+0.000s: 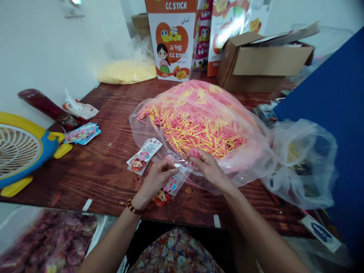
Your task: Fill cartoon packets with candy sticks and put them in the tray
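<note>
A large clear plastic bag [247,167] lies open on the table, full of thin pink and yellow candy sticks [196,129]. At its near edge my right hand [206,163] is closed around a small bundle of pink candy sticks [195,153]. My left hand [162,172] has thumb and fingers pinched on the edge of a clear printed packet [172,184], which shows a cartoon figure. The two hands are close together but apart. Left of them lies a small stack of printed packets [144,155].
A yellow and blue fan [25,151], stacked cards [82,133], a tissue pack [79,109] and a dark red bottle [45,106] stand left. Boxes [173,41] and an open carton [264,60] line the back. A white plastic bag [309,163] is right, beside a blue panel [327,102].
</note>
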The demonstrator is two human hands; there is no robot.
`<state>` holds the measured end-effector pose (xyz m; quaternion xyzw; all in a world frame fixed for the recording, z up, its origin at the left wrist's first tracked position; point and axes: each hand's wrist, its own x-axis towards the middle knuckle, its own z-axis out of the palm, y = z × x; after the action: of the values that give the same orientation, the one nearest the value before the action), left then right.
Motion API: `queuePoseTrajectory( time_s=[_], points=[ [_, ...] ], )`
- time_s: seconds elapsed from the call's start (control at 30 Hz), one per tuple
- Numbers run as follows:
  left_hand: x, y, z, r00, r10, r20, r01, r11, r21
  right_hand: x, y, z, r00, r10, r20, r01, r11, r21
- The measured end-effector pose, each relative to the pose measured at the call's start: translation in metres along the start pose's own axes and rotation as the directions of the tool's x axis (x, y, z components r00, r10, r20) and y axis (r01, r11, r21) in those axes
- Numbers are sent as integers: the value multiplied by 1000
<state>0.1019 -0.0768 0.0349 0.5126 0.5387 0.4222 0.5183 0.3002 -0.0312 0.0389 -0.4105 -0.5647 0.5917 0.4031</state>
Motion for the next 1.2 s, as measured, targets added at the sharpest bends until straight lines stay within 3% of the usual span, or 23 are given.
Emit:
queuePoseTrajectory(
  time_s=[0.1,0.23,0.3,0.5,0.6,0.67,0.73,0.83,0.93,1.2],
  points=[
    [-2,-6,10,999,-25,31,25,1000,-18,-6,-11,-2,991,-98,94,120,956,-267],
    [-4,-9,8,997,-55,61,51,997,60,-11,-6,2,958,-175,228,270,818,-509],
    [-10,-10,8,991,-93,96,85,993,78,-17,0,4,953,-180,244,285,804,-522],
    [-34,-18,16,972,-139,191,118,986,118,-43,7,-2,959,-65,275,159,928,-336],
    [-40,-22,17,976,-89,199,66,990,121,-34,11,-13,983,-54,176,114,928,-354],
    [-41,-23,16,980,-53,191,25,988,149,-17,14,-21,997,-64,46,78,870,-488],
    [-41,-24,14,981,-24,193,-10,985,174,3,13,-27,993,-107,-41,52,741,-670],
    [-40,-25,12,984,6,177,-35,987,158,33,9,-33,987,-131,-91,-14,497,-868],
    [-39,-28,13,992,33,120,-49,990,135,58,5,-32,993,-53,-101,-79,321,-944],
    [-37,-34,9,998,21,66,-29,993,115,86,10,-12,993,30,-112,-116,279,-953]
  ],
)
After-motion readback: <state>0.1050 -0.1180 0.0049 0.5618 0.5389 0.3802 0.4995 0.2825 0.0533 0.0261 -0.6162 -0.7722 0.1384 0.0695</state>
